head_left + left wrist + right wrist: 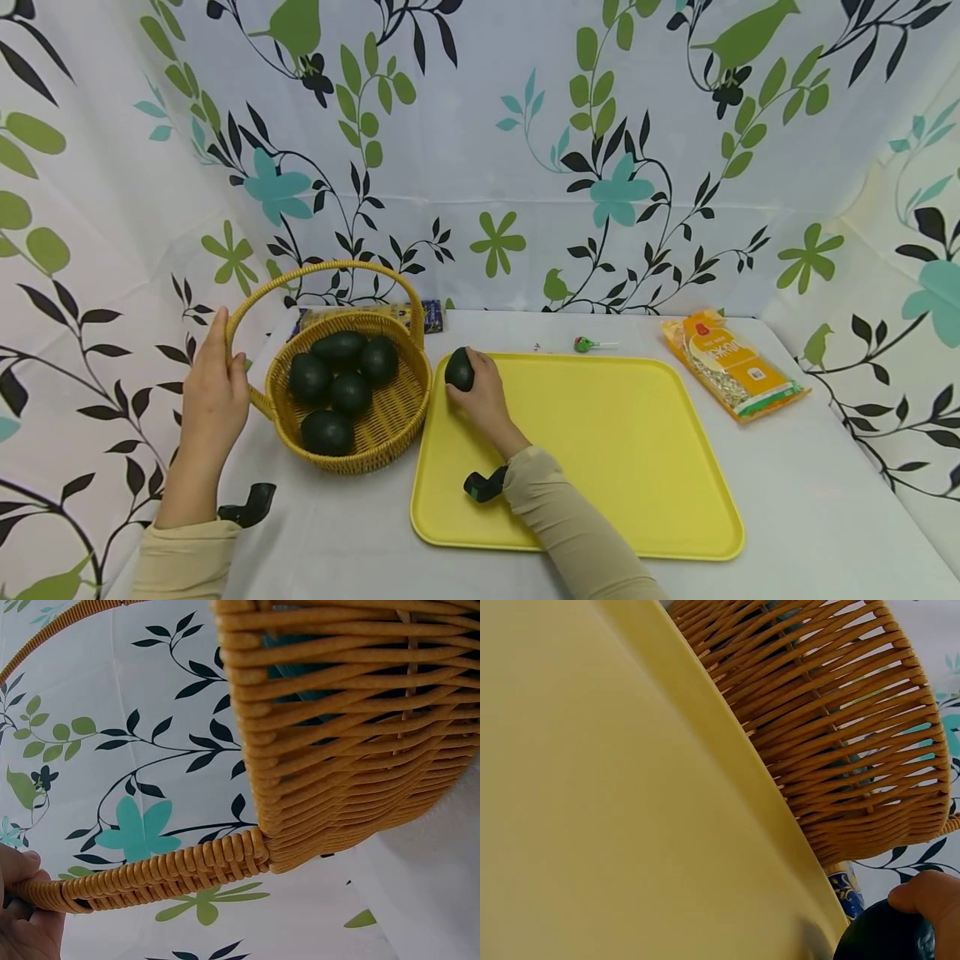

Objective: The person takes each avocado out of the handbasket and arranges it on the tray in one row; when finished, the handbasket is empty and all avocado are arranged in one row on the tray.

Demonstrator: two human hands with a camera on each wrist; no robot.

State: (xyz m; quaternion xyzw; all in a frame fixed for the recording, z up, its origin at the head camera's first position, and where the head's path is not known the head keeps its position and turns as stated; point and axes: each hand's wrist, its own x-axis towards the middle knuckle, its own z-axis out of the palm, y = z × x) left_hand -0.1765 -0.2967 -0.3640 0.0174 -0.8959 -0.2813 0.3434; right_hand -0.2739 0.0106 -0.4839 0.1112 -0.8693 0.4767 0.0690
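Observation:
A yellow wicker basket [390, 425] with a tall hoop handle stands to the left of a yellow tray [600, 450]. Several dark green avocados [327, 432] lie in it. My left hand [216, 400] grips the side of the basket's handle [172, 870]; the left wrist view shows thumb and fingers round it. With my right hand [486, 400] I hold one more avocado [460, 369] over the tray's far left corner, beside the basket's rim. In the right wrist view, the thumb presses on this avocado [889, 934] close to the tray's edge.
Behind the basket lies a blue and yellow packet [432, 317]. A green-headed lollipop [585, 344] is beyond the tray's far edge. An orange food packet [731, 367] lies at the back right, before a leaf-patterned curtain [465, 150].

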